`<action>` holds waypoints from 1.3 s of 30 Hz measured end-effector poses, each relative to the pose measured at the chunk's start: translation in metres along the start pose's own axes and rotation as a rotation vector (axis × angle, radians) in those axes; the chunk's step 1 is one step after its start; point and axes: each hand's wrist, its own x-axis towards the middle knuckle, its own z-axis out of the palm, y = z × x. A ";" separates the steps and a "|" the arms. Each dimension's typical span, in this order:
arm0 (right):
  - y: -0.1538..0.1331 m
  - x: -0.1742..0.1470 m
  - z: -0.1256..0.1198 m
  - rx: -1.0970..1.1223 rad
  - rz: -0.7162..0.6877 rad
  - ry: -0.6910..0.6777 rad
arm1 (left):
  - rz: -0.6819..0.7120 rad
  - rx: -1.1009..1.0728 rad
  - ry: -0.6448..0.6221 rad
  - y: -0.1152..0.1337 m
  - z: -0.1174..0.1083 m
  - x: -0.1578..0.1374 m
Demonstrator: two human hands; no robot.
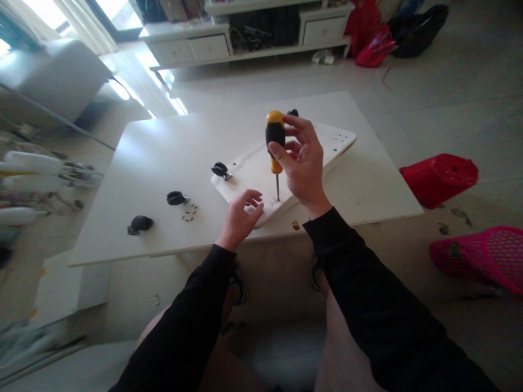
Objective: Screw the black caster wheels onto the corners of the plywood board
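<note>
My right hand (304, 160) is closed around the yellow and black handle of a screwdriver (275, 136). The screwdriver stands nearly upright, its tip at the near edge of a white board (255, 174) that lies on the table. Small marks or screw holes show by the tip, too small to tell apart. Close to the tip, my left hand (243, 212) rests at the board's near edge, thumb and fingers apart, with nothing visible in it. One black caster wheel (220, 170) sits on the board's left end, and another (293, 112) shows at its far side, partly hidden.
On the white table (118, 190), two loose casters (176, 198) and several small screws (190, 212) lie to the left. A red bin (441, 179) and a pink mesh basket (486, 256) are on the floor at right. A white cabinet (188, 49) stands beyond.
</note>
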 end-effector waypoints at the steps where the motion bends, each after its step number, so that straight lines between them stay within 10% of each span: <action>1: 0.000 0.000 0.000 0.002 0.003 0.008 | -0.002 0.002 0.000 0.000 0.000 0.000; 39: 0.001 0.000 -0.001 0.009 -0.028 0.014 | 0.095 0.103 -0.075 -0.001 0.006 -0.003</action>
